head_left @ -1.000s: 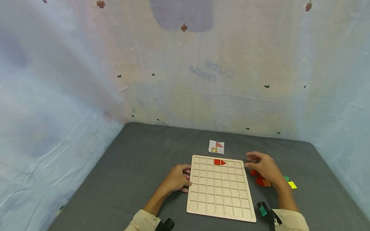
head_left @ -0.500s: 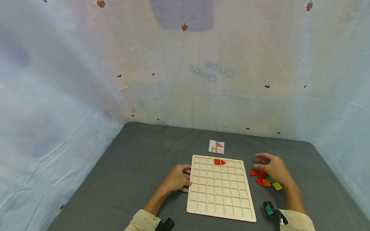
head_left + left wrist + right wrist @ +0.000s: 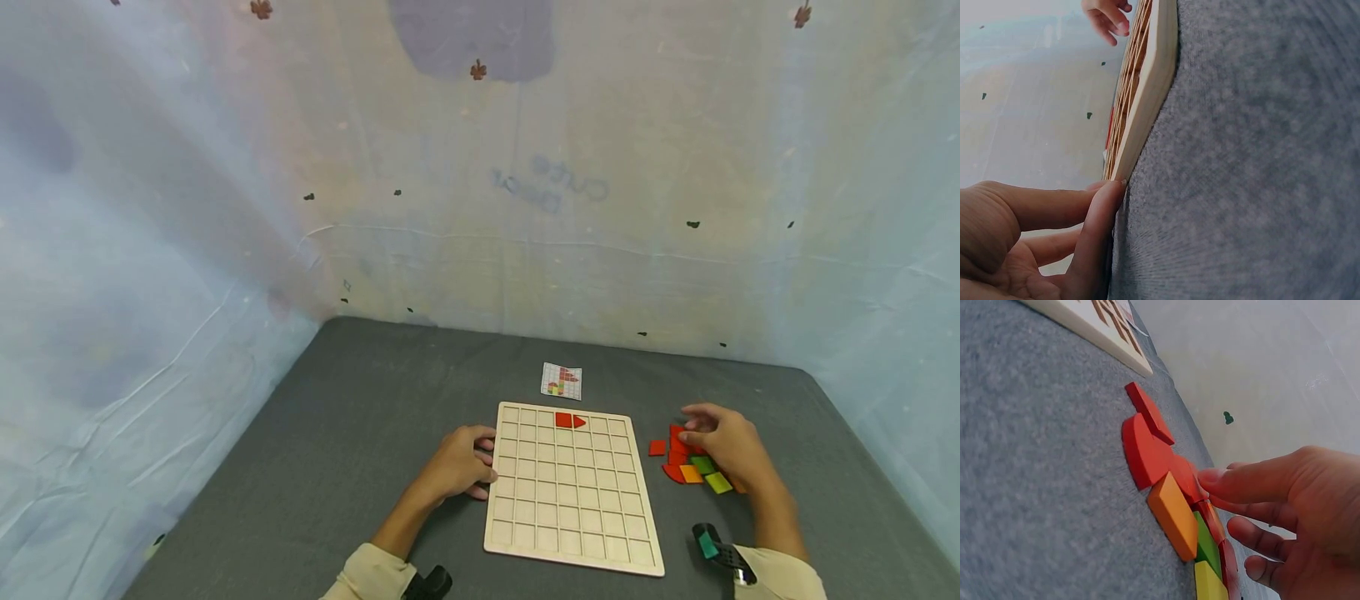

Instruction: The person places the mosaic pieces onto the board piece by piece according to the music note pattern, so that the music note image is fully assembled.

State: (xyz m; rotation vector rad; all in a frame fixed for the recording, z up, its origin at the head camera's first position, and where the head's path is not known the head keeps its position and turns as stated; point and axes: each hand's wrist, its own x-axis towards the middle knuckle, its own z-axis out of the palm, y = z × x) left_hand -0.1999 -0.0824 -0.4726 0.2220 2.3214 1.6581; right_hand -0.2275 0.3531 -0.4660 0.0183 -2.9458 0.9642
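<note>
A pale wooden grid board (image 3: 567, 492) lies on the grey table. My left hand (image 3: 456, 463) holds its left edge, and in the left wrist view the thumb and a finger meet at the board's rim (image 3: 1141, 106). A red square (image 3: 563, 420) and a small red triangle (image 3: 579, 422) sit side by side in the board's top row. Right of the board, my right hand (image 3: 723, 439) is low over a cluster of coloured pieces. Its thumb tip touches a red piece (image 3: 1186, 478) in the right wrist view, with the other fingers loosely bent; the palm covers part of the cluster.
Among the loose pieces are a rounded red one (image 3: 673, 473), an orange one (image 3: 691, 474), a green one (image 3: 702, 464) and a yellow one (image 3: 718, 482). A red square (image 3: 657, 447) lies nearest the board. Behind the board is a printed pattern card (image 3: 562, 382).
My right hand has moved rightward from the board's edge to the pile. The green and yellow pieces have shifted left, and the red ones have spread apart. The left hand and board stay put.
</note>
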